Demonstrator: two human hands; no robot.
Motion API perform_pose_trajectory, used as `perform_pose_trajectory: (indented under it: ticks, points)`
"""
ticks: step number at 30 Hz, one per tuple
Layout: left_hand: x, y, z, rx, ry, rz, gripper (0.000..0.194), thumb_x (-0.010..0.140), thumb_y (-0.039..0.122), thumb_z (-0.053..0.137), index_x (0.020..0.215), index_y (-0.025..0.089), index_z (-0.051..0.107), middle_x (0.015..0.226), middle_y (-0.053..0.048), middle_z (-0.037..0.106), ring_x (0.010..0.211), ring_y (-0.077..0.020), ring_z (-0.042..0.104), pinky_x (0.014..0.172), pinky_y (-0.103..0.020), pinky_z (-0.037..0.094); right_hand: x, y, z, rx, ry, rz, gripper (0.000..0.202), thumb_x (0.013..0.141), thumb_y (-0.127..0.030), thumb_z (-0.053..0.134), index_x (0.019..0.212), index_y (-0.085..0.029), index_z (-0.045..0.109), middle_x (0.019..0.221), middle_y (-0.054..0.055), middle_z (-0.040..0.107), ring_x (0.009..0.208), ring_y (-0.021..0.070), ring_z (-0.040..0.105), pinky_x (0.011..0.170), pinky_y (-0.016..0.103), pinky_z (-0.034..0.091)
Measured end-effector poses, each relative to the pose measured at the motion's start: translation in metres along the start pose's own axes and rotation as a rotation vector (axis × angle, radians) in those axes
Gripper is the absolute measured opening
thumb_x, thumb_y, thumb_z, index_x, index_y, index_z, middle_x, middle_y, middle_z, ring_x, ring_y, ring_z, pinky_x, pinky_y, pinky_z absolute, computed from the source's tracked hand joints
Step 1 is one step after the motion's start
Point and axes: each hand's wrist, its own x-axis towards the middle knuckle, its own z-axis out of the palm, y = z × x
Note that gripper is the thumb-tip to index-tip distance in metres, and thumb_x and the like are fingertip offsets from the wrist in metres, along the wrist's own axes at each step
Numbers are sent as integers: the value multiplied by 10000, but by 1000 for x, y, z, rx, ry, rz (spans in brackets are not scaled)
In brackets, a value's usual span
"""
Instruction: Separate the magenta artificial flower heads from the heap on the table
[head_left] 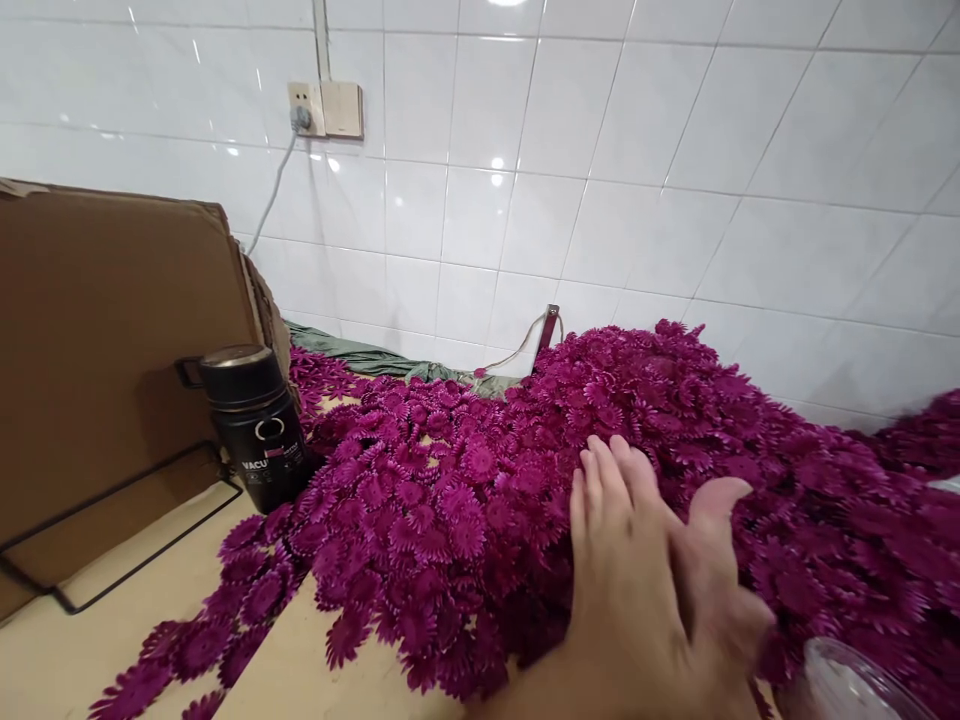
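Beside the flower heap, my left hand (pixel 626 560) shows its back, with straight fingers pointing away from me over the flowers. Nothing shows between them. My right hand (pixel 709 570) is against its right side, partly covered by it; one digit stretches up with its tip bent outward, and the other fingers are mostly hidden. I see nothing held in it. Loose magenta artificial flower pieces (pixel 450 500) spread in a thick layer and rise into a taller mound (pixel 645 380) beyond the hands. A clear plastic container (pixel 855 680) is partly visible at the lower right.
A black vacuum flask (pixel 259 430) stands at the left by a large cardboard box (pixel 112 340) and a black wire frame (pixel 142 570). Green cloth (pixel 360 352) lies along the white tiled wall (pixel 465 220). A grey cable (pixel 274 195) hangs from a wall socket (pixel 307 105).
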Motion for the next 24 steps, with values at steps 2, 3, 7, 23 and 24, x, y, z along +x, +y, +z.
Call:
perform_pose_trajectory:
  ticks: [2,3,7,23,24]
  points:
    - [21,-12,-6,52,43,-40,741,812,568,242,1396,137,94,1471,-28,-13,1330,-213,-82,1082,-357,-68,-4,5,7,112,4,32,667,777,-663,220,1308,-287,364,1352,-3,413,1299,192,259,1071,437,185]
    - [31,-20,-8,90,81,-68,742,817,570,213,1396,124,84,1466,-46,-49,1325,-199,-106,1079,-361,-70,-8,9,11,132,6,51,659,787,-652,218,1303,-273,376,1337,11,434,1289,197,284,1063,449,202]
    - [57,-52,-13,250,241,-199,711,847,517,161,1381,49,108,1453,-132,-85,1314,-179,-140,1065,-382,-87,-25,30,17,81,-30,66,539,798,-580,338,1271,-329,407,1287,-19,494,1272,177,323,1044,438,259]
    - [15,-57,-48,194,-91,4,380,736,288,554,1098,178,590,1170,-87,594,1103,-226,503,986,-360,354,-14,25,-21,-67,191,268,491,664,-535,610,1042,-222,612,1133,77,615,1131,256,495,930,424,424]
    - [14,-59,-47,207,-73,-17,426,721,293,573,1128,167,567,1182,-102,582,1108,-243,494,986,-383,348,-14,26,-23,-102,178,271,505,670,-544,598,1069,-235,599,1167,73,594,1146,254,481,929,423,424]
